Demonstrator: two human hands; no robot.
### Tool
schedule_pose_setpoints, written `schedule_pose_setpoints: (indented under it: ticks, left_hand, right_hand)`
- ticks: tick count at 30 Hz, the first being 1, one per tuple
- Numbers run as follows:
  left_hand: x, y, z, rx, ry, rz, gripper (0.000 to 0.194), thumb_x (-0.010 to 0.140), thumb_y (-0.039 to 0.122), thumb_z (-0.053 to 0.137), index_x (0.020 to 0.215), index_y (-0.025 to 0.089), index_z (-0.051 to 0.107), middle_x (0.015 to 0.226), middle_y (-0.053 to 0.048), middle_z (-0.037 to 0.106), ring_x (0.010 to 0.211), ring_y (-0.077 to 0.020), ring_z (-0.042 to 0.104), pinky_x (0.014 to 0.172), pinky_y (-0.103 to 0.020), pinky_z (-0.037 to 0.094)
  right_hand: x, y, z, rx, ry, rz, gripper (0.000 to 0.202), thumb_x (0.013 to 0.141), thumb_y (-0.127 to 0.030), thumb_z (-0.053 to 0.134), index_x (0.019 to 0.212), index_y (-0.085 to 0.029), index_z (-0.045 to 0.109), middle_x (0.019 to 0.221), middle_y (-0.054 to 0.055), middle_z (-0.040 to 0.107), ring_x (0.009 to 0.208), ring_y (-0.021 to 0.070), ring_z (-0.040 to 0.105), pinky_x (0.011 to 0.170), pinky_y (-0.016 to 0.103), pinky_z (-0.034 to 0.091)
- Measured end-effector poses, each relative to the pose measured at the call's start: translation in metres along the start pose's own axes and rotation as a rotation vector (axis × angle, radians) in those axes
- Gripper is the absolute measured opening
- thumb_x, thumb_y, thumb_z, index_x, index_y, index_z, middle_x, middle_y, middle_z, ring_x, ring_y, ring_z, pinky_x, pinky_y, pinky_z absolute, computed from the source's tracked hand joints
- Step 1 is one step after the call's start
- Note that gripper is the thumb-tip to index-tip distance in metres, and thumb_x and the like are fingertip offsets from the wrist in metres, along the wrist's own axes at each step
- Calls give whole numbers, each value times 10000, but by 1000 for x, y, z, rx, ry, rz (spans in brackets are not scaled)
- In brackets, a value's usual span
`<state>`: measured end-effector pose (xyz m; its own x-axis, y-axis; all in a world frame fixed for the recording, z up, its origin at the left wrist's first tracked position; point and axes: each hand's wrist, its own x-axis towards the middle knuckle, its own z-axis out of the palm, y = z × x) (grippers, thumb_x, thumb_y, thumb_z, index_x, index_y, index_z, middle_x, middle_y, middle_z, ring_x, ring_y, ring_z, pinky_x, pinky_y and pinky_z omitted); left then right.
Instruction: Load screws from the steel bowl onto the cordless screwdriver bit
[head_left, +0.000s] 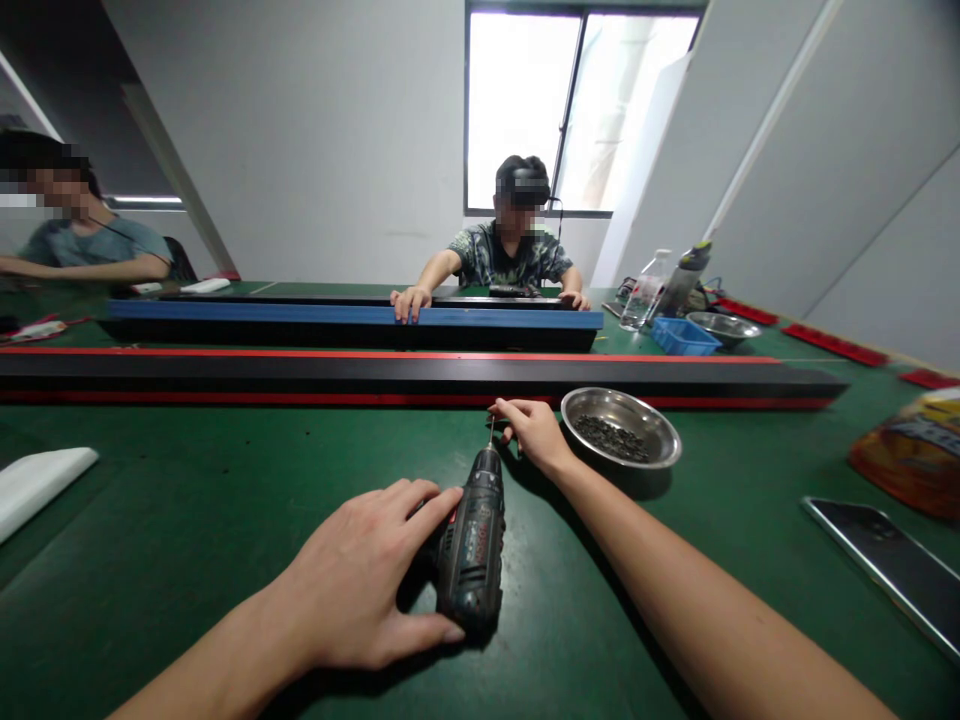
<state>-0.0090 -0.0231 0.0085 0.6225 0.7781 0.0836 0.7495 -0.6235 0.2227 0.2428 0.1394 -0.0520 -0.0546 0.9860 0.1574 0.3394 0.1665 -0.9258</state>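
A black cordless drill (476, 545) points away from me over the green tabletop. My left hand (367, 570) grips it from the left, the thumb behind its rear end and the fingers along its side. At the front, the thin drill bit (491, 432) reaches the fingertips of my right hand (532, 432). Those fingers are pinched together at the bit's tip; whatever small piece they hold is too small to name. Just right of that hand stands a shallow metal bowl (664, 445) with many small dark pieces, which look like screws.
A long black bar with red edges (420, 375) lies across the table ahead. Beyond it, a co-worker's hands rest on a blue-topped bar (315, 314). A phone (885, 560) and an orange bag (911, 455) lie right; a white block (41, 485) left. Another person sits far left.
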Motion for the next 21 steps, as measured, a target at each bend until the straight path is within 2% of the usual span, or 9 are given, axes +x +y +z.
schedule_pose_setpoints:
  ticks: [6, 10, 13, 16, 21]
  left_hand:
    - [0, 3, 1, 9, 18, -8, 971, 795, 653, 819, 1576, 214, 448, 1455, -167, 629, 1236, -381, 648, 1056, -558, 555]
    - [-1, 6, 1, 29, 39, 11, 897, 863, 644, 749, 1587, 223, 429, 1444, -166, 632, 1202, -372, 655, 1032, -539, 554]
    - [1, 8, 2, 66, 53, -15, 880, 883, 630, 726, 1599, 220, 419, 1435, -166, 632, 1185, -373, 656, 1013, -529, 555]
    - [4, 10, 3, 107, 67, -44, 834, 919, 624, 686, 1592, 198, 439, 1422, -176, 638, 1165, -380, 656, 986, -541, 559]
    - [9, 5, 6, 163, 97, -68, 811, 974, 645, 615, 1592, 149, 440, 1435, -204, 629, 1172, -397, 646, 972, -569, 556]
  right_hand:
    - [-2, -5, 0, -20, 6, -16, 391, 984, -472, 615, 897, -156, 827, 782, 68, 785, 539, 137, 637, 485, 222, 409]
    - [-1, -5, 1, -80, 53, -15, 309, 979, -393, 630, 928, -166, 832, 904, 74, 822, 585, 144, 687, 593, 240, 490]
    - [0, -4, 1, -128, 99, -10, 266, 978, -336, 631, 982, -168, 836, 916, 76, 829, 609, 154, 707, 669, 256, 524]
    - [0, -4, 1, -158, 99, -8, 258, 982, -318, 623, 977, -171, 835, 904, 76, 829, 620, 164, 712, 672, 260, 526]
    - [-4, -10, 2, -222, 69, -11, 219, 973, -285, 640, 989, -197, 840, 1003, 69, 837, 634, 166, 712, 674, 273, 530]
